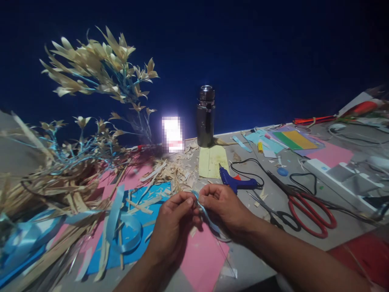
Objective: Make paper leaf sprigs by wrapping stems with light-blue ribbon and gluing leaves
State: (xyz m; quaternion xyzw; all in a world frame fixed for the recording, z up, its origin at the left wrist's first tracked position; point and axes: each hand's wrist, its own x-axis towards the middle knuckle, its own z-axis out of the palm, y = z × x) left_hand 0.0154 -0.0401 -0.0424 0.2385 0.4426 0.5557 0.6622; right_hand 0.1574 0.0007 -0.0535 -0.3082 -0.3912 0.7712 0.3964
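My left hand (177, 215) and my right hand (223, 205) meet above the table, both closed in a pinch. Between their fingertips runs a light blue ribbon (207, 219), which trails down below my right hand. A thin wire (226, 255) slants down beneath it over a pink sheet (200, 257); whether the wire is inside the ribbon, I cannot tell. Just beyond my right hand lies a blue glue gun (238, 182). Small scissors (275, 213) and large red-handled scissors (306, 205) rest to its right.
Dried husk strips (60, 247) and loose blue ribbon (121, 227) cover the left side. Husk flowers on blue stems (100, 73) stand behind them. A dark flask (206, 117) is at the back beside a bright, blurred light (172, 134). A white power strip (340, 178) lies right.
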